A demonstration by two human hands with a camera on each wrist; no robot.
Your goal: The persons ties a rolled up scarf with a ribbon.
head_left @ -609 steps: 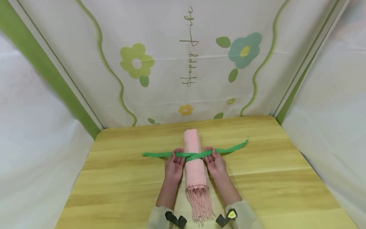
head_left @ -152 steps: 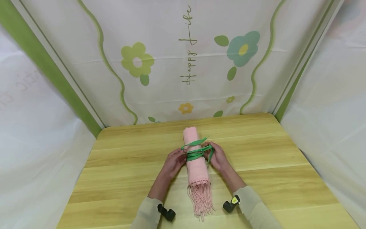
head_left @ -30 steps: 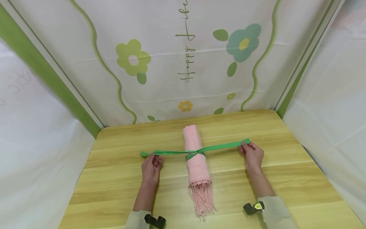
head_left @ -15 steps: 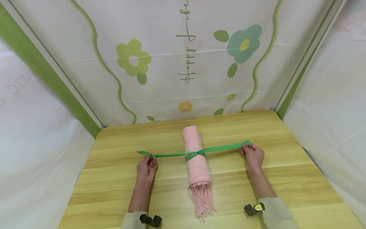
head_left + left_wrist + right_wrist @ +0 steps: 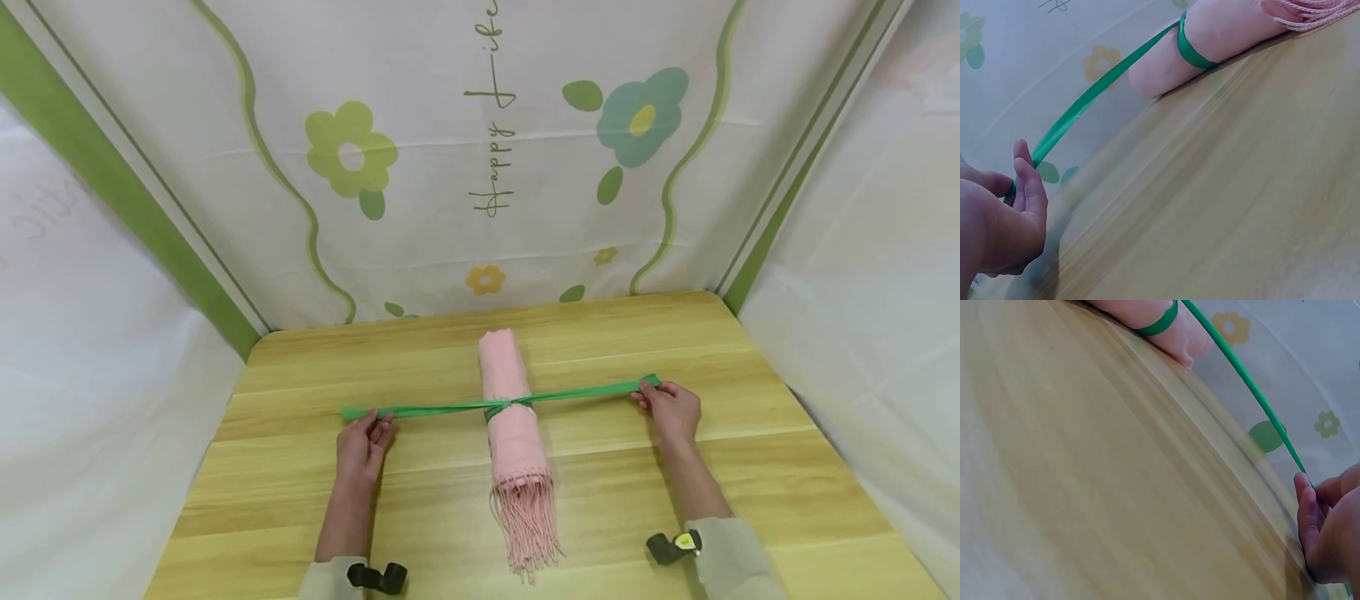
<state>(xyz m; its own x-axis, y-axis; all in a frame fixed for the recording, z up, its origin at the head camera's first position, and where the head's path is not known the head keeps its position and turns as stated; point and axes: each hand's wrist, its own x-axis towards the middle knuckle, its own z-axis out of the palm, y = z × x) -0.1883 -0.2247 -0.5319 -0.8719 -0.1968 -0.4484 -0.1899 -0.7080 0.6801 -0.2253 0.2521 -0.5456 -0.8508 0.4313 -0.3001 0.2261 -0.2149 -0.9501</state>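
Observation:
A pink fringed scarf (image 5: 517,446), rolled into a cylinder, lies lengthwise in the middle of the table. Around its middle runs a green ribbon (image 5: 435,410), crossed or knotted on top, with one end drawn out to each side. My left hand (image 5: 362,446) pinches the left end between thumb and fingers, a short tail sticking out past it. On the other side my right hand (image 5: 672,414) pinches the right end near its tip. In both wrist views the ribbon (image 5: 1085,103) rises taut from the scarf (image 5: 1160,319) to the fingers.
The wooden table (image 5: 285,483) has rounded far corners. A white curtain (image 5: 427,167) with printed flowers hangs behind it, and plain white sheets (image 5: 97,350) close off both sides. Each sleeve carries a small black camera mount (image 5: 377,577).
Earlier the ribbon was crossed, then looped close over the scarf. In the last second my left hand has moved outward to the left and my right hand slightly right, pulling the ribbon straighter.

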